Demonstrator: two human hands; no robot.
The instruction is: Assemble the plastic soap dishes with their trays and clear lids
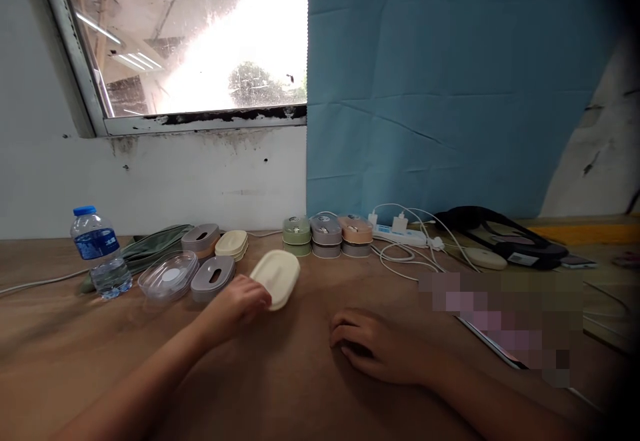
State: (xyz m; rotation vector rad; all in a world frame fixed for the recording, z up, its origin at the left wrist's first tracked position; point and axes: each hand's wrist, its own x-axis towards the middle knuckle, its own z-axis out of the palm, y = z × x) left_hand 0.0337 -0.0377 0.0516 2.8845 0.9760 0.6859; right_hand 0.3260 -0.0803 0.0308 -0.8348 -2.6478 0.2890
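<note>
My left hand (245, 302) is closed on the edge of a cream oval-cornered lid (280, 274), which it holds up tilted above the table. My right hand (367, 341) rests on the brown table (305, 388), fingers loosely bent and thumb apart, with nothing in it. Left of the held lid are a grey slotted cover (214, 278), a clear plastic container (167, 278) and a stack of cream lids (231, 244). Behind them sits a stack of slotted covers (200, 238), grey on top.
Green (297, 236), grey (326, 236) and peach (356, 234) lidded boxes line the back. A water bottle (103, 254) stands at left beside a green pouch (157, 248). Right are a power strip (400, 234) with cables, a black strap (535, 251) and a partly blurred device (493, 344).
</note>
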